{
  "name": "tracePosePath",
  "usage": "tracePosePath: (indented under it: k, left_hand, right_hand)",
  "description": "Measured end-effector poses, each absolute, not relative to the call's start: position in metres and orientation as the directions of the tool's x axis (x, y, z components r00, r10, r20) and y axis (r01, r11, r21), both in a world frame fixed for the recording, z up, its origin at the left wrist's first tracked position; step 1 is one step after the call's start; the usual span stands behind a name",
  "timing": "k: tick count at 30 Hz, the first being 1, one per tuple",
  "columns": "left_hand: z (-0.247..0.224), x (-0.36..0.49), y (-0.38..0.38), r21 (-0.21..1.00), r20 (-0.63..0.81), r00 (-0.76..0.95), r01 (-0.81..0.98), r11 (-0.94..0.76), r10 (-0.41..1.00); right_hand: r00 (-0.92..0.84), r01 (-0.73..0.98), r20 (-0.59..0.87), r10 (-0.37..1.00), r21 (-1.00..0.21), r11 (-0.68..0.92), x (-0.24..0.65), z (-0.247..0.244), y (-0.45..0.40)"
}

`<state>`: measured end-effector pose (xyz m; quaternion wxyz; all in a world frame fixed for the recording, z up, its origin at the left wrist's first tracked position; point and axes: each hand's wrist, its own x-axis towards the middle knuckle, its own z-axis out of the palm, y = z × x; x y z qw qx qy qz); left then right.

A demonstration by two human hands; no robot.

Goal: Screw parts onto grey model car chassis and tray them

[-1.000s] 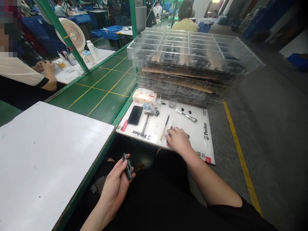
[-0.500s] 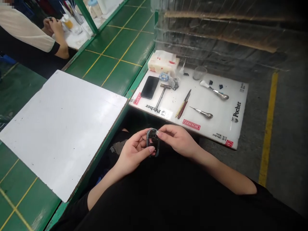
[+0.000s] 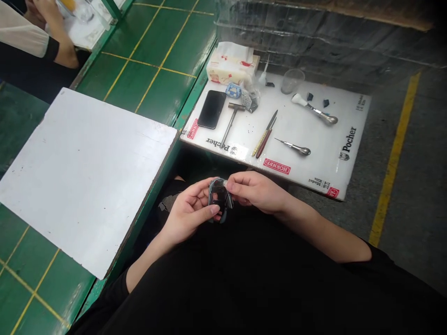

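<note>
Both hands are on a dark oval frame [image 3: 218,200] with a blue-grey rim, held over the lap, just off the mat's near edge. Exact part: can't tell.

Left hand [image 3: 188,214]: holding, fingers curled around the frame's lower side. Right hand [image 3: 256,190]: narrow pinch, fingertips [image 3: 232,185] on the frame's upper right edge.

Nearest the hands is a white Pocher mat [image 3: 289,125]. On it:
- awl [image 3: 296,149], closest to the right hand
- two slim hand tools [image 3: 263,135], side by side
- T-handled hammer [image 3: 231,123], beside a phone [image 3: 212,109]
- scraper [image 3: 314,109], near the far edge, by small dark pieces [image 3: 326,103] and a clear cup [image 3: 292,81]
- tissue pack [image 3: 232,70], at the far left corner

White board [image 3: 84,172] lies left of the mat on a green bench [image 3: 160,70]. Stacked clear trays [image 3: 314,37] sit past the mat. A co-worker's forearm [image 3: 64,51] shows top left, well apart.
</note>
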<state>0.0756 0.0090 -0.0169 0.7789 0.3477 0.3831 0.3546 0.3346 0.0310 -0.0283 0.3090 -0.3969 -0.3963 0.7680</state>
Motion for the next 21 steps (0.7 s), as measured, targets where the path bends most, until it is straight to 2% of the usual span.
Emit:
tracePosePath:
  k: [5, 11, 17, 21]
  left_hand:
    - [-0.015, 0.078, 0.01, 0.764, -0.42, 0.43, -0.308, 0.567, 0.8]
    - [-0.008, 0.077, 0.016, 0.635, -0.514, 0.437, -0.385, 0.67, 0.738]
    - [-0.007, 0.075, 0.021, 0.543, -0.54, 0.466, -0.443, 0.714, 0.7]
    - [-0.008, 0.077, 0.019, 0.533, -0.531, 0.5, -0.431, 0.728, 0.684]
  right_hand:
    - [-0.53, -0.243, -0.365, 0.765, -0.799, -0.55, 0.33, -0.032, 0.035]
    - [-0.45, -0.377, -0.366, 0.814, -0.749, -0.545, 0.324, -0.041, 0.034]
    - [-0.63, -0.404, -0.326, 0.705, -0.637, -0.656, 0.323, -0.046, 0.024]
    - [-0.631, -0.404, -0.333, 0.701, -0.63, -0.663, 0.32, -0.046, 0.02]
